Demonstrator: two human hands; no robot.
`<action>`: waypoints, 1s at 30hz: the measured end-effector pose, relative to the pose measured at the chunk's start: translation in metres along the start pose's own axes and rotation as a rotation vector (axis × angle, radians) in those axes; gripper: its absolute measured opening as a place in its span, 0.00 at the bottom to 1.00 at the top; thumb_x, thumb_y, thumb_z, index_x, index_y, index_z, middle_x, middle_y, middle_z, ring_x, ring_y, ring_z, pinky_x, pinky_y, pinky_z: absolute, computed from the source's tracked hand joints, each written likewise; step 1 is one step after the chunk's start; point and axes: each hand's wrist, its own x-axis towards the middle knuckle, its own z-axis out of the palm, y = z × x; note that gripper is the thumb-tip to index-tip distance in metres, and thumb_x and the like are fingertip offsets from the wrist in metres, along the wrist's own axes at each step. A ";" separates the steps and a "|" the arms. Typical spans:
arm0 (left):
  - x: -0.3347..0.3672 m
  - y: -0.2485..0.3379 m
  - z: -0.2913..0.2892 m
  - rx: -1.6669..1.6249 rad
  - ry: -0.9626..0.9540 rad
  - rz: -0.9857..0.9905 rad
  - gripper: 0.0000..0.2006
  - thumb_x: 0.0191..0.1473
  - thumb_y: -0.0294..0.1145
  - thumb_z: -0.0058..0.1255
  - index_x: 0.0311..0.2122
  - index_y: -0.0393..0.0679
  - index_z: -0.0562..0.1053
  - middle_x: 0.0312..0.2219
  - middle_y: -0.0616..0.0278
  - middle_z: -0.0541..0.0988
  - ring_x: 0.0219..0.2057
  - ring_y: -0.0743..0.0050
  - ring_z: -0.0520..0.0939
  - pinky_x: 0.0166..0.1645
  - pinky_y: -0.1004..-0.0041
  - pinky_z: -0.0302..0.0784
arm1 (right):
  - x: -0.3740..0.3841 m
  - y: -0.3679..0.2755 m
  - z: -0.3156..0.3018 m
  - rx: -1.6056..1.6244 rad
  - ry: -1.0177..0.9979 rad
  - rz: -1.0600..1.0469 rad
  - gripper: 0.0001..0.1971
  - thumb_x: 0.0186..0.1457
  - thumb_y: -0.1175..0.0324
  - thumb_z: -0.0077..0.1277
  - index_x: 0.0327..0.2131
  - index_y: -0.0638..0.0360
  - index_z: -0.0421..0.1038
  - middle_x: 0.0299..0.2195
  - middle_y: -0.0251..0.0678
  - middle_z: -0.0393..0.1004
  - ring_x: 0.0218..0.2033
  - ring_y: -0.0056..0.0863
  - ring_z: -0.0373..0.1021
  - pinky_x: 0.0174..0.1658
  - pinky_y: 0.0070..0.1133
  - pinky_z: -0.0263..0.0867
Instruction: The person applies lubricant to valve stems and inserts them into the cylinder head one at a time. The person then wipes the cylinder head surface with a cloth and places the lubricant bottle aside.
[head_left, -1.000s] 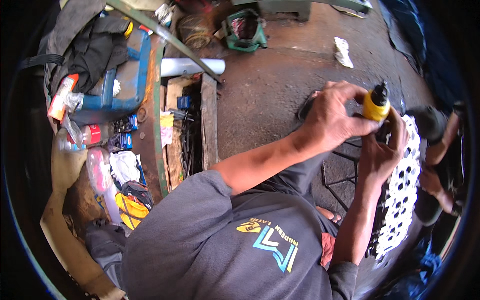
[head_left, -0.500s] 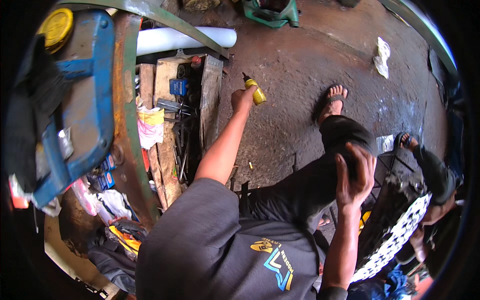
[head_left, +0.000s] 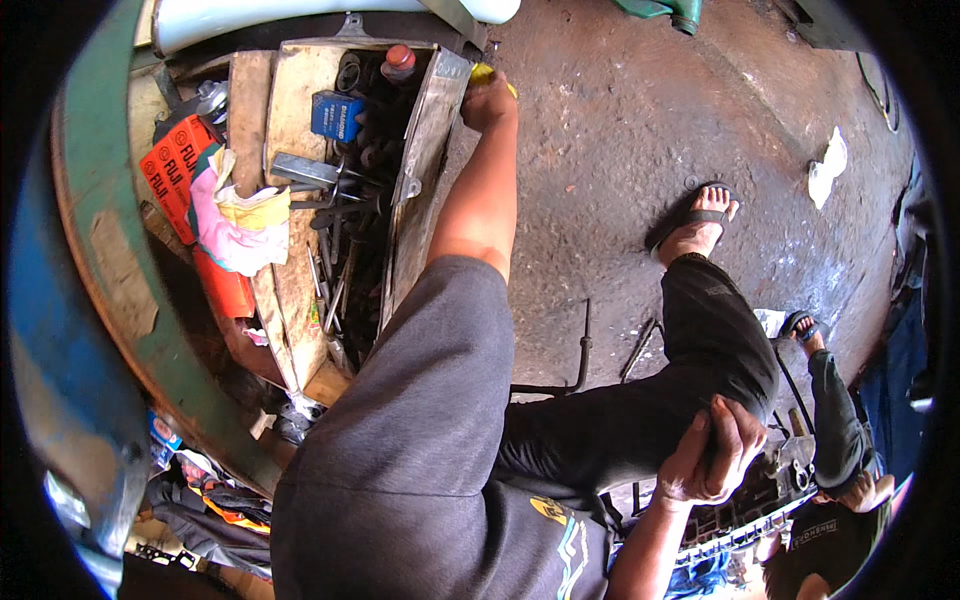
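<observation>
My left arm is stretched forward, and my left hand (head_left: 490, 104) is closed around a small yellow bottle (head_left: 482, 74) beside the far end of a wooden crate (head_left: 418, 150). Only part of the bottle shows; the hand hides the rest. Dark metal tools (head_left: 335, 230), a small blue box (head_left: 337, 117) and a red-capped container (head_left: 398, 62) lie in the crate. Above my dark trouser leg (head_left: 600, 425), my right hand (head_left: 714, 452) is curled closed, with nothing visible in it.
A pink and yellow cloth (head_left: 240, 215) and an orange box (head_left: 175, 175) lie left of the crate. A bent metal bar (head_left: 585, 350) is on the dirt floor. A dark metal part (head_left: 785, 470) and another person (head_left: 830, 545) are at the lower right. A green container (head_left: 665, 10) is at the top.
The view has shifted to the left, bringing the crate closer. My left hand has carried the yellow bottle to the crate's far end. My right hand's fingers have curled in from a looser spread.
</observation>
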 end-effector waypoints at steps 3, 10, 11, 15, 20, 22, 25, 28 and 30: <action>0.016 0.008 0.019 0.053 -0.109 0.017 0.29 0.59 0.58 0.51 0.51 0.41 0.76 0.45 0.46 0.84 0.46 0.52 0.86 0.49 0.60 0.83 | 0.003 -0.004 0.002 -0.016 -0.025 -0.014 0.12 0.50 0.80 0.57 0.40 0.60 0.77 0.38 0.41 0.80 0.37 0.36 0.72 0.44 0.31 0.66; 0.056 0.009 0.071 0.375 0.057 0.334 0.22 0.65 0.37 0.47 0.63 0.50 0.67 0.51 0.49 0.81 0.51 0.47 0.83 0.54 0.52 0.77 | 0.009 -0.012 0.003 -0.044 -0.114 -0.007 0.10 0.52 0.77 0.57 0.40 0.60 0.77 0.37 0.40 0.79 0.36 0.35 0.71 0.43 0.31 0.65; 0.062 0.005 0.082 0.426 0.072 0.334 0.24 0.64 0.37 0.48 0.64 0.48 0.66 0.51 0.49 0.81 0.51 0.47 0.83 0.54 0.51 0.77 | 0.011 -0.012 0.003 -0.039 -0.116 0.004 0.10 0.52 0.77 0.57 0.40 0.60 0.77 0.37 0.40 0.78 0.36 0.35 0.71 0.43 0.31 0.65; 0.134 -0.005 0.132 0.631 -0.005 0.431 0.19 0.61 0.36 0.52 0.57 0.44 0.72 0.48 0.52 0.83 0.50 0.49 0.84 0.52 0.52 0.78 | 0.016 -0.015 0.005 -0.077 -0.154 -0.032 0.10 0.54 0.78 0.55 0.41 0.59 0.77 0.36 0.40 0.78 0.36 0.35 0.71 0.42 0.31 0.65; 0.215 -0.039 0.176 0.901 0.105 0.910 0.10 0.57 0.35 0.55 0.38 0.48 0.86 0.38 0.57 0.87 0.43 0.55 0.88 0.47 0.56 0.80 | 0.019 -0.016 0.007 -0.068 -0.163 -0.051 0.09 0.55 0.76 0.55 0.41 0.59 0.76 0.36 0.41 0.78 0.36 0.35 0.71 0.42 0.31 0.64; 0.212 -0.043 0.170 0.771 0.107 0.819 0.10 0.57 0.35 0.56 0.38 0.47 0.86 0.39 0.58 0.88 0.44 0.51 0.88 0.48 0.56 0.81 | 0.018 -0.016 0.006 -0.067 -0.163 -0.047 0.09 0.55 0.75 0.55 0.41 0.59 0.77 0.35 0.41 0.78 0.36 0.34 0.71 0.42 0.31 0.64; 0.162 -0.032 0.134 0.608 -0.094 0.663 0.12 0.58 0.35 0.54 0.39 0.43 0.85 0.41 0.53 0.86 0.45 0.49 0.87 0.50 0.56 0.81 | 0.017 -0.015 0.005 -0.089 -0.175 -0.046 0.08 0.55 0.76 0.55 0.40 0.59 0.77 0.36 0.41 0.78 0.35 0.34 0.71 0.42 0.30 0.65; 0.100 -0.017 0.077 0.466 -0.197 0.577 0.13 0.59 0.34 0.52 0.40 0.39 0.84 0.42 0.48 0.85 0.46 0.47 0.86 0.51 0.57 0.80 | 0.017 -0.015 0.004 -0.076 -0.194 -0.049 0.11 0.56 0.75 0.52 0.43 0.64 0.76 0.39 0.44 0.79 0.37 0.38 0.72 0.45 0.34 0.65; 0.069 -0.008 0.044 0.371 -0.242 0.502 0.14 0.59 0.34 0.50 0.40 0.37 0.84 0.43 0.44 0.85 0.47 0.45 0.85 0.52 0.57 0.80 | 0.017 -0.014 0.005 -0.065 -0.183 -0.051 0.11 0.56 0.75 0.53 0.42 0.64 0.76 0.39 0.44 0.79 0.38 0.39 0.72 0.45 0.35 0.65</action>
